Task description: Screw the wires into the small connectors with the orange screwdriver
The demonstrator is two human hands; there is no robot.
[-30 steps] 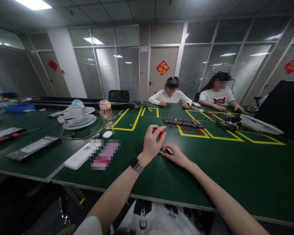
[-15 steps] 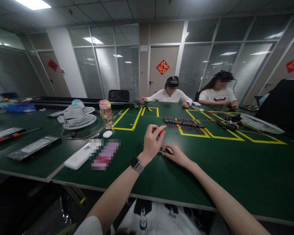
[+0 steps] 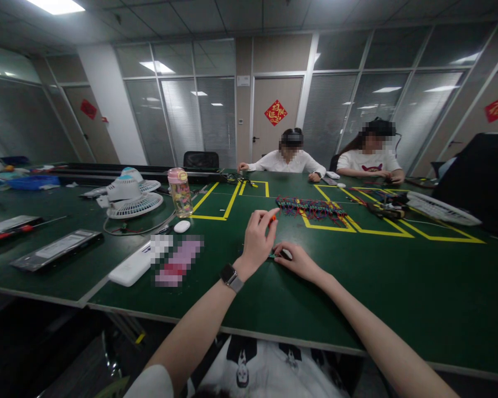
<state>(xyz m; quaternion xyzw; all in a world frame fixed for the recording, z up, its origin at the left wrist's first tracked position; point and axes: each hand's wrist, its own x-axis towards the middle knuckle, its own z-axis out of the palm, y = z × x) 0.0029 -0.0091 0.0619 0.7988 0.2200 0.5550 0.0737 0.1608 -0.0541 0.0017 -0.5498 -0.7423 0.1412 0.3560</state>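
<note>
My left hand (image 3: 257,235), with a watch on its wrist, is raised above the table, its thumb and fingers closed on a small orange-red thing (image 3: 274,219). Most of that thing is hidden behind the fingers, so its kind does not show. Lower and to the right, my right hand (image 3: 299,262) rests near the table top. Its fingertips pinch a small green circuit board (image 3: 271,256), partly covered by the left wrist. A dark and whitish patch shows under the right fingers, too small to make out.
Beyond my hands lies a row of wired circuit boards (image 3: 311,209) across yellow tape. To the left are a bottle (image 3: 180,193), white fans (image 3: 135,202), a white box (image 3: 133,268) and a computer mouse (image 3: 181,226). Two people sit across the green table (image 3: 398,287).
My left fingertips and the orange-red thing have shifted very slightly up and to the left. My right hand stays in place on the circuit board.
</note>
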